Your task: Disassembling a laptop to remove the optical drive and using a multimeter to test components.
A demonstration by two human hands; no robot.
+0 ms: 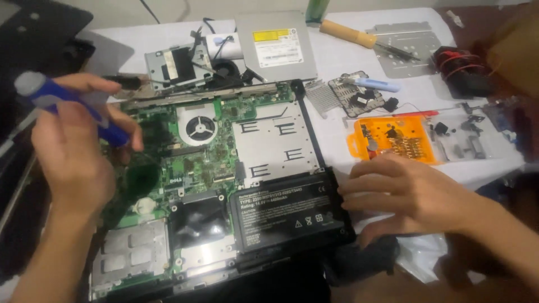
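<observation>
The opened laptop [224, 185] lies flat on the desk [337, 56], its green board bare, fan [200, 128] at about eleven o'clock from the black battery [289, 210]. The left hand [73, 151] is closed around a blue-handled screwdriver [67, 106], wrist cocked, the tool slanting down toward the board's nine o'clock edge; its tip is hidden by blur. The right hand [401, 193] lies flat, fingers loosely spread and holding nothing, against the battery's three o'clock side. I'd judge the driver wants standing more upright over its screw, with the right hand pinning the chassis. The orange bit case [393, 140] sits just beyond, at one o'clock.
</observation>
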